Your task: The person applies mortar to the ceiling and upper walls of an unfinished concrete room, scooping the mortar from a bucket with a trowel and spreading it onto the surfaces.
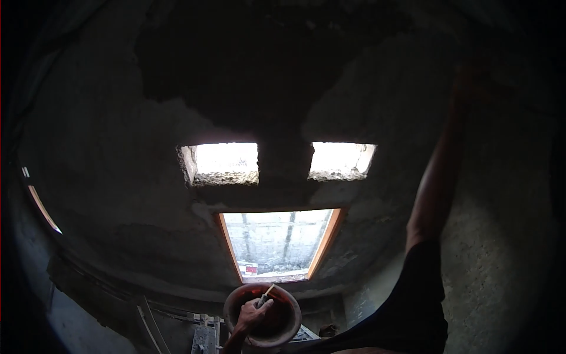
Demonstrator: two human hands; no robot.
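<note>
Low in the view, my left hand [252, 314] is closed around a short tool [269, 291] with a pale, stick-like end. Its other end is hidden, so its exact kind does not show. Hand and tool are over a round basin [233, 295] with a thick rim; the basin's inside is dark and reddish, and its contents cannot be made out. My right arm, in a black sleeve, stretches high up the right side. At its end my right hand [480, 85] is near the dark wall, its fingers lost in shadow.
A grey plastered wall [147, 206] with a darker patch at the top faces me. It has two small rough openings [227, 159] and a wood-framed window [280, 242] below them. Wooden planks and a ladder-like frame [203, 336] stand at the lower left.
</note>
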